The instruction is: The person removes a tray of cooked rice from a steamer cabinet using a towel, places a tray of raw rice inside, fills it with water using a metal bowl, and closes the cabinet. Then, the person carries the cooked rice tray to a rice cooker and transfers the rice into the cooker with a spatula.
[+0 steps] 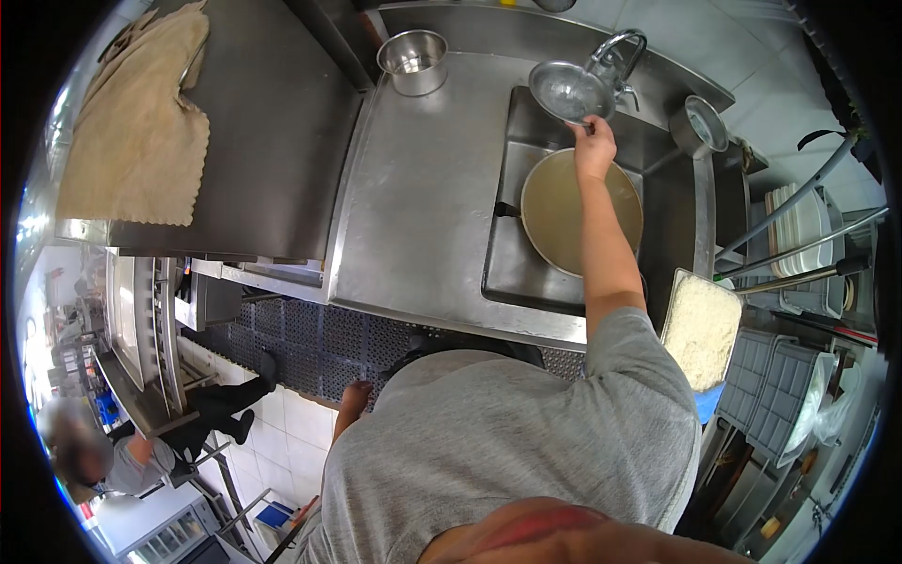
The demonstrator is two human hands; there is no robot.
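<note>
My right hand (594, 146) grips the near rim of a round metal bowl (567, 92), holding it beneath the curved faucet (615, 54). Its inside looks wet and shiny. Below my forearm, a large round pot (550, 211) of cloudy tan liquid sits in the sink (501, 273); its side handle points left. My left hand (355, 395) hangs low beside my body, away from the counter, and its fingers are too small and partly hidden to read.
A steel pot (412, 64) stands on the counter at the back left, and a small pan (699, 127) rests right of the sink. A tray of white grated-looking food (702, 331) is at my right. A tan cloth (141, 122) drapes the left surface. A person (132, 461) is at lower left.
</note>
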